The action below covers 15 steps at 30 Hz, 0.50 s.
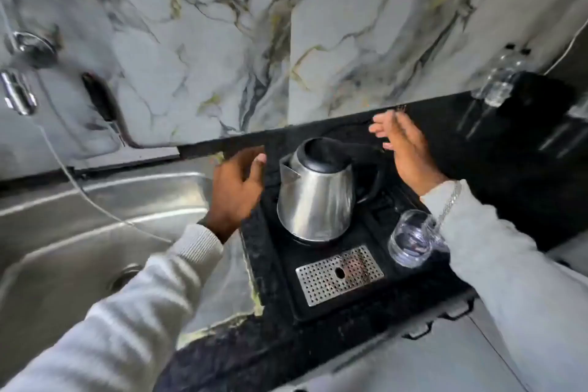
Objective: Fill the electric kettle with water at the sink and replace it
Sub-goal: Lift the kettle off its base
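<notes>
Now kettle point(316, 192) upright on tray point(375, 296); left hand point(237, 191), right hand point(405, 153) spread wide, empty.

Your steel kettle point(316, 197) sits upright on its black tray point(375, 293), spout at nine o'clock toward the sink point(95, 200).

One stainless electric kettle point(316, 194) stands at the centre. One perforated drip grate point(339, 275) lies at its six o'clock. One clear drinking glass point(412, 239) sits at four o'clock. Two clear bottles with dark caps point(501, 78) stand at two o'clock. One steel sink point(79, 210) lies at nine o'clock. Two hands: left hand point(235, 192) and right hand point(405, 149).
</notes>
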{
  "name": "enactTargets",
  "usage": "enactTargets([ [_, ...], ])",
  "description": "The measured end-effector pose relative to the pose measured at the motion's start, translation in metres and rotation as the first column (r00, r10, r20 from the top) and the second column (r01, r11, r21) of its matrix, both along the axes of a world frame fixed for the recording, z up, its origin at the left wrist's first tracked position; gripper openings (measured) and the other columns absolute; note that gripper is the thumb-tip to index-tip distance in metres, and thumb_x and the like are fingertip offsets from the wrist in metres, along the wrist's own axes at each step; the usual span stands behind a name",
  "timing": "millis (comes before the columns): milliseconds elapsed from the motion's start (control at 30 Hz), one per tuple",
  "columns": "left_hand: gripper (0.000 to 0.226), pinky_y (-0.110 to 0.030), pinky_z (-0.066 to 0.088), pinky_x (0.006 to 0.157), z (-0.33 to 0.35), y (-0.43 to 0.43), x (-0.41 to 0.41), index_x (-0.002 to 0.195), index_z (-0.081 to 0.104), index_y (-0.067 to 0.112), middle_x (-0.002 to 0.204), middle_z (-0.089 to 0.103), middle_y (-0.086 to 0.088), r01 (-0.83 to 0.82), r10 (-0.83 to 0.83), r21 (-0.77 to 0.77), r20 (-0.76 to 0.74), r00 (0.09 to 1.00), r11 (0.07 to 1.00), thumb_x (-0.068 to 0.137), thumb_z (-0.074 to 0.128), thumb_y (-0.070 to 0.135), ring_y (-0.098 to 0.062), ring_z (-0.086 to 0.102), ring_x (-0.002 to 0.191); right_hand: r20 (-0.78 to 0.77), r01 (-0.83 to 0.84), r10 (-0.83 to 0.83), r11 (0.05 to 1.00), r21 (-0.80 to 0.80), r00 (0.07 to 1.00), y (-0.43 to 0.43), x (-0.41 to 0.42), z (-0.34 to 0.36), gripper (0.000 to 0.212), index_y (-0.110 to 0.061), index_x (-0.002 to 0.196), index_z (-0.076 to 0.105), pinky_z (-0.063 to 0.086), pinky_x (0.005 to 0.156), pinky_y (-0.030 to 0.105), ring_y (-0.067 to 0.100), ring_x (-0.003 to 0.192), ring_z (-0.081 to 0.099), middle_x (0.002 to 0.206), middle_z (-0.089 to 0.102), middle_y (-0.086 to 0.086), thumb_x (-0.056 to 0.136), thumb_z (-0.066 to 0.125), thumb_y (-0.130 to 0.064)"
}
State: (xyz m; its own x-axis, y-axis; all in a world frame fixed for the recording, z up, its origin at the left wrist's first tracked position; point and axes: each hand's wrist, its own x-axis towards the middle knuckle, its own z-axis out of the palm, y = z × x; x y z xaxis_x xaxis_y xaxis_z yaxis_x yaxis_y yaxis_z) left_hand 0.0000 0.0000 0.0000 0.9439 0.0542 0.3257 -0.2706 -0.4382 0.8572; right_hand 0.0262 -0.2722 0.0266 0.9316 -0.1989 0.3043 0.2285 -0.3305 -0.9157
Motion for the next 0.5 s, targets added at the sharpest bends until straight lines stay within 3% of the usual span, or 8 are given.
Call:
enactTargets([
  [67,0.049,-0.027,0.046,0.102,-0.018,-0.016,0.002,0.123,0.066,0.008,0.123,0.069,-0.006,-0.038,0.024,-0.137,-0.107,0.994,0.99,0.09,0.046,0.039,-0.021,0.064,0.118,-0.22,0.01,0.017,0.992,0.122,0.975,-0.012,0.007,-0.009,0.05,-0.012,0.102,0.061,0.045,0.08,0.029,0.013,0.088,0.058,0.103,0.064,0.01,0.102,0.029,-0.05],
  [133,0.047,-0.043,0.046,0.11,-0.029,-0.028,-0.006,0.122,0.067,0.01,0.126,0.069,-0.009,-0.086,0.046,-0.246,-0.164,0.985,0.966,0.093,0.044,0.039,-0.025,0.062,0.123,-0.399,-0.048,0.122,0.981,0.189,0.909,-0.023,0.015,-0.019,0.064,-0.017,0.095,0.065,0.048,0.086,0.034,0.016,0.091,0.061,0.1,0.066,0.008,0.099,0.017,-0.059],
  [233,0.034,-0.05,0.047,0.108,-0.04,-0.047,-0.014,0.107,0.07,0.025,0.113,0.071,-0.003,-0.084,0.023,-0.373,-0.165,0.986,0.924,0.097,0.04,0.038,-0.022,0.064,0.113,-0.426,-0.184,0.331,0.919,0.35,0.842,-0.026,0.031,-0.036,0.091,0.006,0.122,0.062,0.046,0.096,0.05,0.034,0.1,0.054,0.114,0.059,0.027,0.095,0.012,-0.065],
  [300,0.038,-0.047,0.047,0.097,-0.043,-0.057,-0.016,0.106,0.069,0.016,0.102,0.066,-0.003,-0.086,0.03,-0.425,-0.137,0.99,0.901,0.1,0.037,0.035,-0.019,0.059,0.1,-0.375,-0.258,0.424,0.871,0.418,0.824,-0.021,0.039,-0.041,0.092,0.009,0.133,0.054,0.049,0.085,0.042,0.036,0.1,0.058,0.122,0.061,0.032,0.095,0.018,-0.066],
  [333,0.042,-0.046,0.045,0.089,-0.044,-0.06,-0.015,0.107,0.067,0.006,0.096,0.062,-0.006,-0.091,0.03,-0.442,-0.143,0.989,0.892,0.101,0.036,0.034,-0.019,0.055,0.094,-0.368,-0.273,0.445,0.859,0.433,0.816,-0.02,0.044,-0.045,0.089,0.007,0.131,0.058,0.051,0.081,0.037,0.032,0.095,0.065,0.114,0.07,0.025,0.095,0.022,-0.066],
  [400,0.042,-0.043,0.038,0.08,-0.043,-0.066,-0.016,0.101,0.061,-0.003,0.088,0.055,-0.011,-0.089,0.024,-0.45,-0.148,0.989,0.888,0.102,0.033,0.029,-0.024,0.048,0.085,-0.343,-0.28,0.463,0.839,0.466,0.817,-0.018,0.049,-0.052,0.082,0.001,0.113,0.07,0.049,0.06,0.032,0.022,0.072,0.07,0.082,0.077,0.008,0.094,0.024,-0.065],
  [467,0.036,-0.041,0.035,0.08,-0.041,-0.069,-0.017,0.099,0.058,0.0,0.087,0.051,-0.014,-0.094,0.02,-0.456,-0.164,0.986,0.885,0.103,0.033,0.025,-0.026,0.043,0.083,-0.322,-0.322,0.481,0.839,0.439,0.815,-0.018,0.053,-0.057,0.079,-0.008,0.075,0.073,0.03,0.043,0.036,0.023,0.041,0.053,0.049,0.063,0.003,0.094,0.022,-0.065],
  [500,0.037,-0.041,0.035,0.082,-0.041,-0.07,-0.018,0.1,0.057,-0.003,0.089,0.052,-0.015,-0.095,0.02,-0.458,-0.166,0.986,0.884,0.103,0.033,0.024,-0.027,0.044,0.085,-0.324,-0.335,0.486,0.842,0.424,0.812,-0.017,0.054,-0.058,0.08,-0.012,0.057,0.067,0.022,0.042,0.04,0.025,0.034,0.042,0.039,0.053,0.003,0.093,0.022,-0.066],
])
